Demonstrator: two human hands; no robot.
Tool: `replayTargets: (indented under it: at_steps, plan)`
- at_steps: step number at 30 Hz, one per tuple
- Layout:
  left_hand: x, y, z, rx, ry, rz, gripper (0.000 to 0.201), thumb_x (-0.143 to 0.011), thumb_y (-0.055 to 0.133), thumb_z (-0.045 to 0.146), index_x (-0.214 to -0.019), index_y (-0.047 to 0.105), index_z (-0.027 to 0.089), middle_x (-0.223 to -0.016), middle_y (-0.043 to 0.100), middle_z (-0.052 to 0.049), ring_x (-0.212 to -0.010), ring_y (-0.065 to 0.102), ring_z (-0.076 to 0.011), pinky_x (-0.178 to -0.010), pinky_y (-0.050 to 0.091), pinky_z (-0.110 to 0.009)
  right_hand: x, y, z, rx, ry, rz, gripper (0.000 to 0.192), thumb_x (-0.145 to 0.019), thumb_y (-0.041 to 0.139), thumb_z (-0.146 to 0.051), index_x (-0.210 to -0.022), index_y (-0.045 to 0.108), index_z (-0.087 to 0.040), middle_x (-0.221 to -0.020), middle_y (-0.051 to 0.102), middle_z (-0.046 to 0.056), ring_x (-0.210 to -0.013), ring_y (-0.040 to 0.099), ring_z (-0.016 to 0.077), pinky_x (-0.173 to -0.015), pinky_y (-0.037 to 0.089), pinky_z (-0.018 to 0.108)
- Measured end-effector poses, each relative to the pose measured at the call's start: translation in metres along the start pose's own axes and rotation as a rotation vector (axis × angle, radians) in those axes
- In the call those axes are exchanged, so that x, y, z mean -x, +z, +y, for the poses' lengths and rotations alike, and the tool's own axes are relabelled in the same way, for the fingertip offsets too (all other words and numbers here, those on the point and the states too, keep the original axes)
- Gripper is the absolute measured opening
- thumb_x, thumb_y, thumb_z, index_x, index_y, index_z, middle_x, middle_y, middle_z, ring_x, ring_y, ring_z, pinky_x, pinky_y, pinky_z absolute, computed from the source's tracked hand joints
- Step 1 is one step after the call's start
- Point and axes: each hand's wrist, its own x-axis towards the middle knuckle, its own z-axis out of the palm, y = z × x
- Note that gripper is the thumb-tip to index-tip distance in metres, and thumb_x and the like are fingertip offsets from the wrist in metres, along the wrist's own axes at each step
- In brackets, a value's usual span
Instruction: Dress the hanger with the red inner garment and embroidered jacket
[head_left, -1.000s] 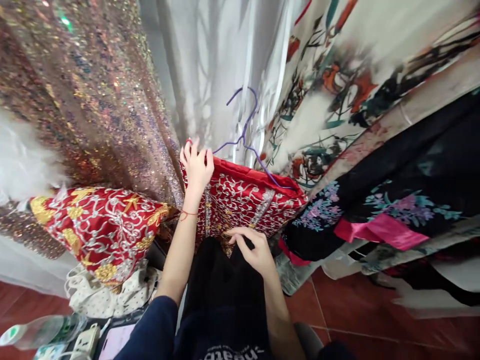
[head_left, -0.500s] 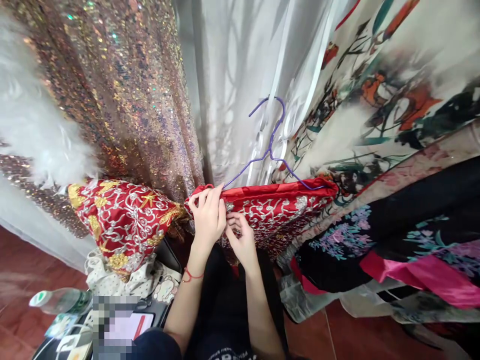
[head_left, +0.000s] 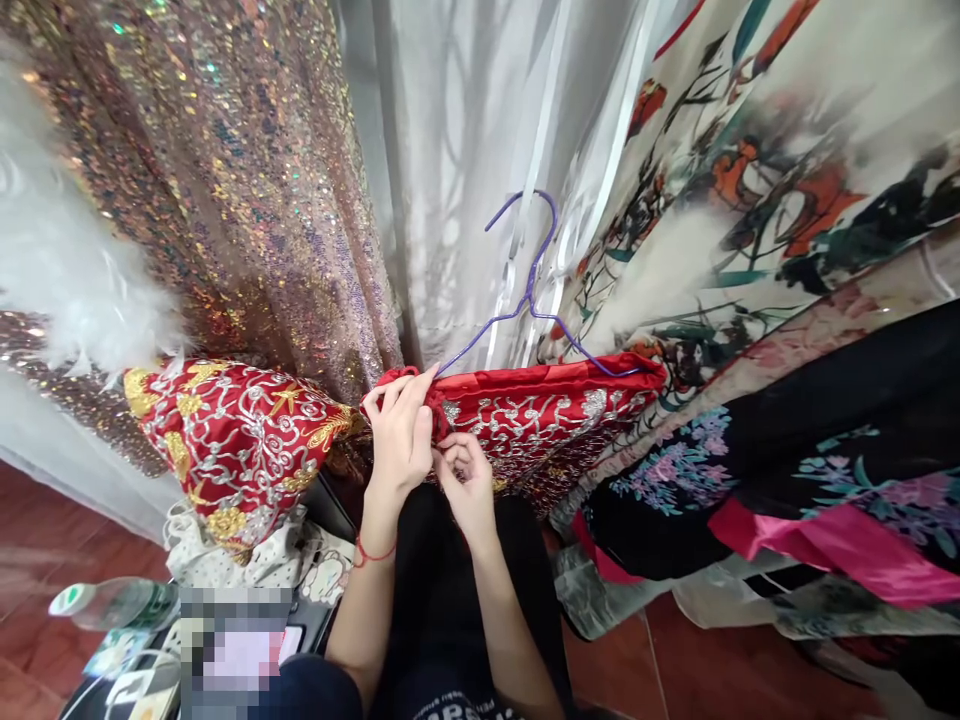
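Note:
A red garment (head_left: 555, 415) embroidered in silver and gold hangs on a purple wire hanger (head_left: 529, 295) in front of me. My left hand (head_left: 397, 435) grips the garment's upper left edge, fingers curled over the red cloth. My right hand (head_left: 466, 480) is just below and to the right of it, pinching the same cloth at the front opening. A red thread is tied round my left wrist. A black garment hangs below my hands.
A second red embroidered piece (head_left: 225, 445) bulges at the left. A sequined dress (head_left: 225, 200), white sheer cloth (head_left: 465, 150), a printed floral robe (head_left: 750, 180) and a black floral garment (head_left: 787, 460) hang around. A plastic bottle (head_left: 112, 603) lies at lower left on the red tiles.
My right hand rose from the black garment to the red cloth beside my left hand. My left hand curled over the garment's edge. The view shifted, so the hanger sits further right.

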Motion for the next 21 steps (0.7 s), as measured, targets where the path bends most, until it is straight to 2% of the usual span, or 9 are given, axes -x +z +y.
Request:
replayTargets:
  at_steps: [3, 5, 7, 11, 13, 14, 18, 19, 21]
  plan:
    - [-0.001, -0.003, -0.003, 0.03, 0.002, -0.023, 0.064, -0.104, 0.008, 0.043, -0.145, 0.051, 0.019, -0.134, 0.066, -0.009, -0.125, 0.052, -0.0242, -0.103, 0.023, -0.043, -0.003, 0.001, -0.004, 0.015, -0.021, 0.049, 0.029, -0.085, 0.07, -0.04, -0.101, 0.054, -0.021, -0.062, 0.045, -0.009, -0.055, 0.041, 0.008, -0.056, 0.035, 0.022]
    - [-0.002, -0.003, -0.005, 0.047, -0.004, -0.03, 0.066, -0.104, 0.007, 0.045, -0.146, 0.051, 0.02, -0.134, 0.066, -0.008, -0.125, 0.051, -0.0241, -0.103, 0.022, -0.044, -0.008, 0.003, -0.005, 0.04, -0.02, 0.04, 0.032, -0.085, 0.069, -0.041, -0.105, 0.052, -0.022, -0.059, 0.042, -0.011, -0.053, 0.038, 0.0078, -0.054, 0.033, 0.022]
    - [-0.003, -0.004, -0.008, 0.064, -0.006, -0.041, 0.066, -0.104, 0.005, 0.046, -0.147, 0.05, 0.023, -0.135, 0.066, -0.007, -0.125, 0.051, -0.0236, -0.104, 0.022, -0.043, -0.015, 0.008, -0.005, 0.104, -0.045, 0.091, 0.035, -0.085, 0.069, -0.042, -0.107, 0.05, -0.022, -0.057, 0.039, -0.012, -0.05, 0.036, 0.0078, -0.053, 0.032, 0.022]
    - [-0.004, -0.006, -0.011, 0.072, -0.015, -0.076, 0.068, -0.104, 0.003, 0.047, -0.149, 0.048, 0.024, -0.139, 0.063, -0.007, -0.126, 0.05, -0.0222, -0.105, 0.023, -0.042, -0.024, 0.014, -0.007, 0.288, -0.138, 0.164, 0.023, -0.089, 0.064, -0.042, -0.094, 0.051, -0.022, -0.055, 0.036, -0.011, -0.049, 0.035, 0.0074, -0.054, 0.031, 0.023]
    - [-0.004, -0.006, -0.011, 0.069, -0.026, -0.083, 0.069, -0.103, 0.002, 0.047, -0.149, 0.048, 0.024, -0.142, 0.061, -0.007, -0.128, 0.049, -0.0219, -0.105, 0.023, -0.042, -0.023, 0.01, -0.012, 0.267, -0.114, 0.099, 0.026, -0.092, 0.059, -0.044, -0.081, 0.051, -0.022, -0.055, 0.034, -0.01, -0.049, 0.031, 0.0068, -0.051, 0.026, 0.023]
    - [-0.004, -0.006, -0.011, 0.072, -0.03, -0.081, 0.069, -0.103, 0.002, 0.048, -0.149, 0.048, 0.024, -0.142, 0.061, -0.006, -0.128, 0.049, -0.0219, -0.105, 0.023, -0.042, -0.021, 0.006, -0.015, 0.198, -0.056, 0.024, 0.031, -0.092, 0.059, -0.047, -0.077, 0.049, -0.022, -0.055, 0.033, -0.009, -0.048, 0.028, 0.0064, -0.049, 0.023, 0.023]
    - [-0.004, -0.003, -0.009, 0.093, -0.03, -0.061, 0.067, -0.104, 0.004, 0.047, -0.147, 0.051, 0.024, -0.135, 0.066, -0.006, -0.124, 0.05, -0.0222, -0.105, 0.022, -0.043, -0.011, -0.018, -0.027, -0.283, 0.19, -0.366, 0.049, -0.092, 0.058, -0.056, -0.061, 0.044, -0.021, -0.05, 0.029, -0.009, -0.042, 0.021, 0.0047, -0.043, 0.013, 0.023]
    - [-0.004, -0.001, -0.009, 0.089, -0.03, -0.056, 0.067, -0.104, 0.004, 0.047, -0.146, 0.051, 0.024, -0.134, 0.067, -0.006, -0.123, 0.051, -0.0224, -0.105, 0.022, -0.043, -0.008, -0.023, -0.028, -0.385, 0.192, -0.391, 0.051, -0.091, 0.059, -0.056, -0.058, 0.042, -0.021, -0.048, 0.027, -0.009, -0.04, 0.019, 0.0043, -0.041, 0.011, 0.023]
    - [-0.005, 0.0, -0.009, 0.072, -0.037, -0.048, 0.067, -0.104, 0.006, 0.047, -0.145, 0.053, 0.023, -0.134, 0.067, -0.006, -0.122, 0.051, -0.0228, -0.105, 0.022, -0.044, -0.004, -0.031, -0.028, -0.529, 0.145, -0.357, 0.053, -0.09, 0.062, -0.054, -0.055, 0.039, -0.021, -0.046, 0.023, -0.01, -0.037, 0.016, 0.0036, -0.039, 0.009, 0.023]
